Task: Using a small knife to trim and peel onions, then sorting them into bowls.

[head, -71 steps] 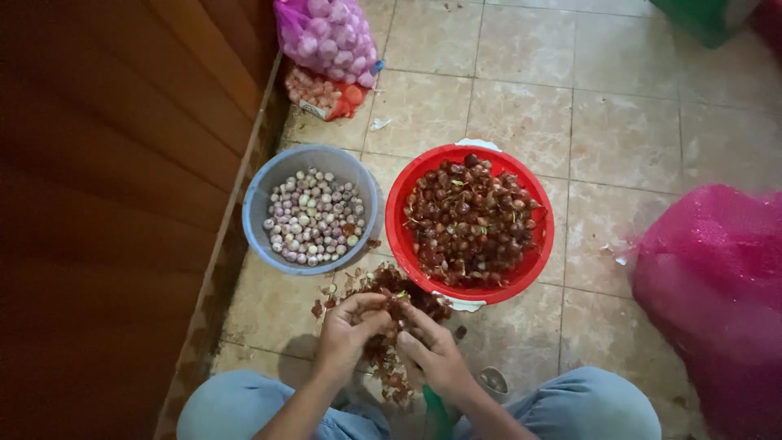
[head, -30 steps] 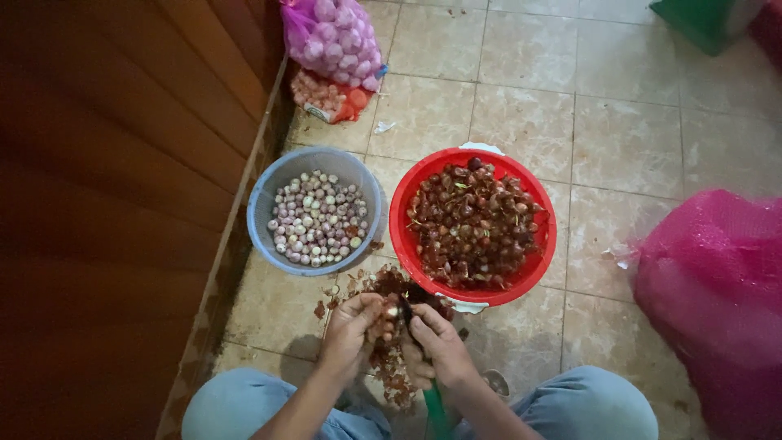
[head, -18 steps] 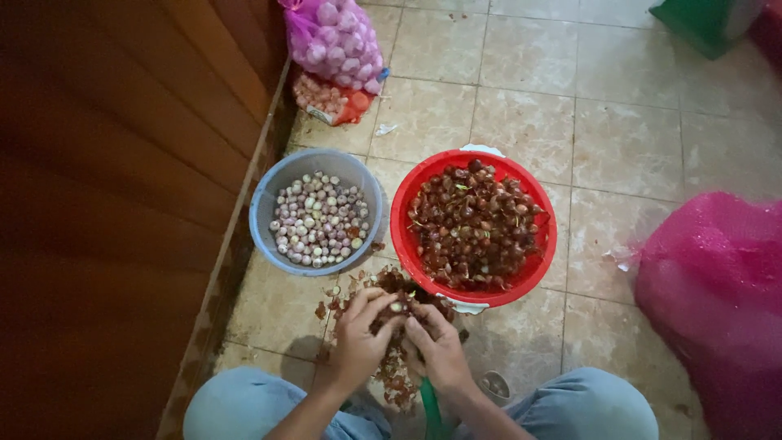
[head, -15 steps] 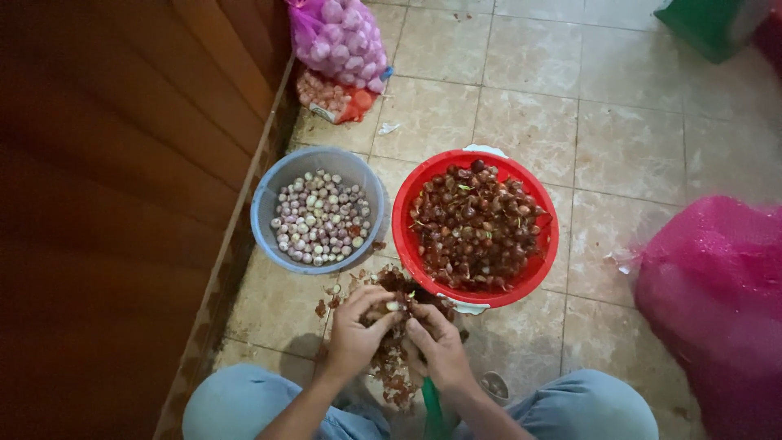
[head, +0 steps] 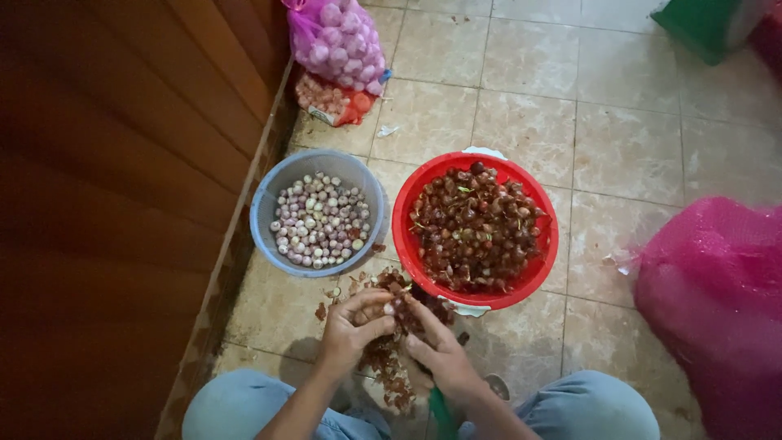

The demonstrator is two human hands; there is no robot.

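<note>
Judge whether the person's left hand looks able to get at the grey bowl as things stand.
Probably yes. The left hand is just below the grey bowl, with only bare tile and a few loose skins between them, though its fingers are busy on a small bulb.

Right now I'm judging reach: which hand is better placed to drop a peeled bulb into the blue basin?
Probably the left hand: it sits just below the blue basin, while the right hand is nearer the red basin.

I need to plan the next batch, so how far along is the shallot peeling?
Done: peeled bulbs cover the bottom of the grey bowl, not filling it. In hand: the left hand and right hand work one shallot over the pile of skins. Left: the red basin is heaped with unpeeled shallots, so most remains.
</note>
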